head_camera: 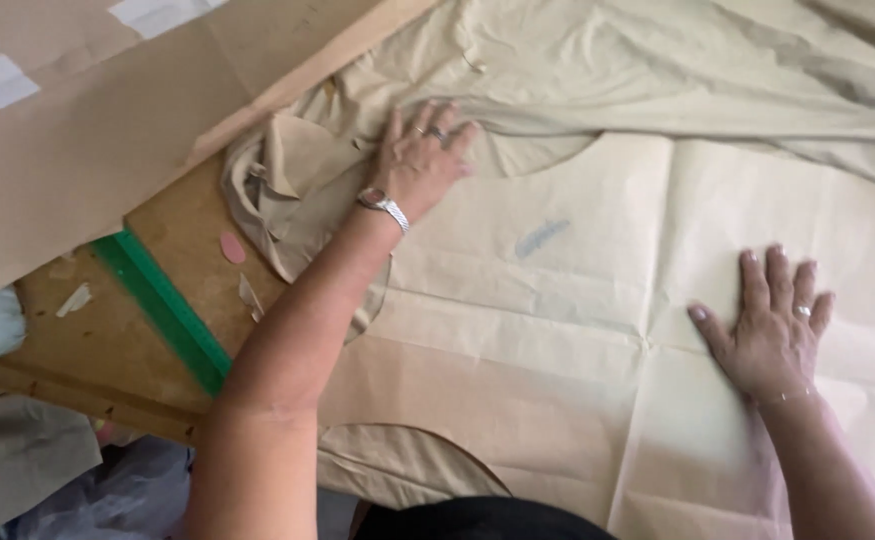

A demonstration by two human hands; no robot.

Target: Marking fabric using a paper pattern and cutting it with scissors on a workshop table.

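Head view shows me both of my hands lying flat, palms down, gripping nothing. My left hand (419, 160) has its fingers (437, 118) only slightly spread, pressing on the khaki fabric (657, 70) right where the curved cut-out edge of the paper pattern (577, 330) meets it; the fingertips rest on cloth, the heel of the hand near the paper's edge. That arm reaches forward and across, elbow low near the bottom of the view, with one wristwatch (385, 207) on the wrist and what look like two rings on the fingers. My right hand (769, 325) lies with its fingers fanned wider, thumb out to the left, flat on the pattern's right half; I count one ring on it, and the forearm comes up from the lower right corner. One pattern sheet, creased into panels, lies over the fabric, which bunches beyond it and peeks out below it near me. On the counter (182, 240) to the left I see one green ruler (162, 305), one pink chalk piece (232, 247) and a large sheet of brown cardboard (77, 130).
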